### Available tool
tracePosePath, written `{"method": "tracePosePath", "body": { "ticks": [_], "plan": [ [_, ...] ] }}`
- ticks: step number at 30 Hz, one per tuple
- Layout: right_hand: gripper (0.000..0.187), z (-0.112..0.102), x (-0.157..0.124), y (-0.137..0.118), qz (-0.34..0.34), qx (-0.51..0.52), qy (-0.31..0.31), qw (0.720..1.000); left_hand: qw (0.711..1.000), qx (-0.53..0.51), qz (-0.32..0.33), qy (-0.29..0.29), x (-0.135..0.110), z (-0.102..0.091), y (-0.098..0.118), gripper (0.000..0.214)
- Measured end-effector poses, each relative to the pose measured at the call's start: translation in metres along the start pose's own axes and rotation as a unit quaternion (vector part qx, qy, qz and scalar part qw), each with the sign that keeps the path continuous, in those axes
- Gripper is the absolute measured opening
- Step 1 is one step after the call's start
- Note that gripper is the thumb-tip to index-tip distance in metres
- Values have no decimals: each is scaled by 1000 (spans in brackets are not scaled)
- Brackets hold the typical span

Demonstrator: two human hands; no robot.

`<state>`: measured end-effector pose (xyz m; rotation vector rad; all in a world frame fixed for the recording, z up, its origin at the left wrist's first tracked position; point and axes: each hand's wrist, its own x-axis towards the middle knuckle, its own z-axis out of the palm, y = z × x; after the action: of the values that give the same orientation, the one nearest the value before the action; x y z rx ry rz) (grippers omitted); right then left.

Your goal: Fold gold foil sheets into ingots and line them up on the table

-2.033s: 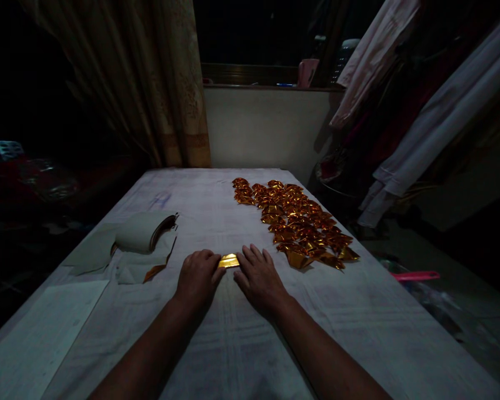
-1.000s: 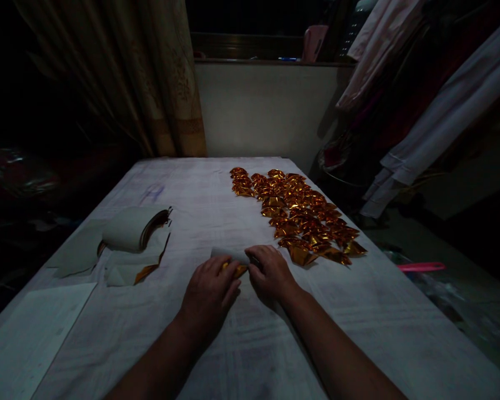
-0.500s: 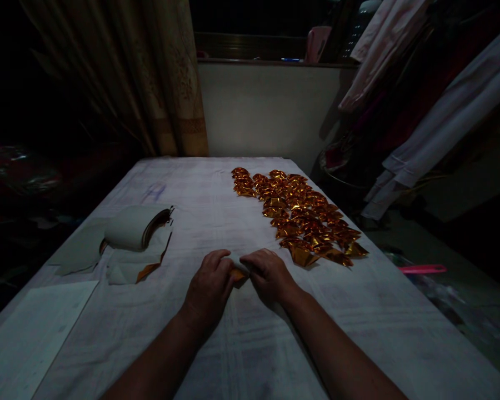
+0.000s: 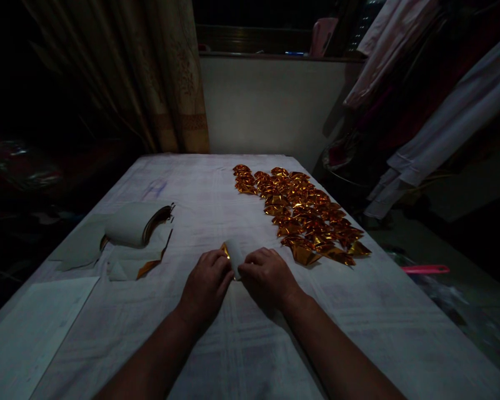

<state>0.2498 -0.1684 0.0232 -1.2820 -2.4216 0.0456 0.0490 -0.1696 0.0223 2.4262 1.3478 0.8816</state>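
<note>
Between my two hands, at the middle of the cloth-covered table, is a small sheet of foil paper (image 4: 234, 255), pale on its back with gold showing along its left edge. My left hand (image 4: 207, 279) pinches its left side near the lower end. From the other side, my right hand (image 4: 268, 276) has its fingers closed on the right edge. Just where the fingertips meet the paper is partly hidden. To the right lie many folded gold foil pieces (image 4: 302, 211), set out in overlapping rows.
On the left sits a curled stack of foil paper sheets (image 4: 127, 225), pale side up, with loose ones beside it. A white sheet (image 4: 37, 328) lies at the near left of the table (image 4: 250, 355). Clothes (image 4: 450, 122) hang at the right, and a curtain (image 4: 166, 78) hangs behind.
The paper between my hands has turned and now stretches away from me, with more of its pale back and a gold left edge showing. Both hands stay close together.
</note>
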Motion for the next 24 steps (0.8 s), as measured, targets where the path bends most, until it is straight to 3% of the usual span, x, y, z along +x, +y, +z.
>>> {"method": "tracePosePath", "body": {
  "ticks": [10, 16, 24],
  "plan": [
    [11, 5, -3, -1, -30, 92, -24, 995, 999, -27, 9, -27, 1, -5, -11, 7],
    [10, 14, -4, 1, 53, 150, 12, 987, 998, -37, 1, -53, 3, -7, -10, 7],
    [8, 18, 4, -13, 132, 139, 36, 981, 996, -68, 8, -57, 2, -9, -12, 7]
  ]
}}
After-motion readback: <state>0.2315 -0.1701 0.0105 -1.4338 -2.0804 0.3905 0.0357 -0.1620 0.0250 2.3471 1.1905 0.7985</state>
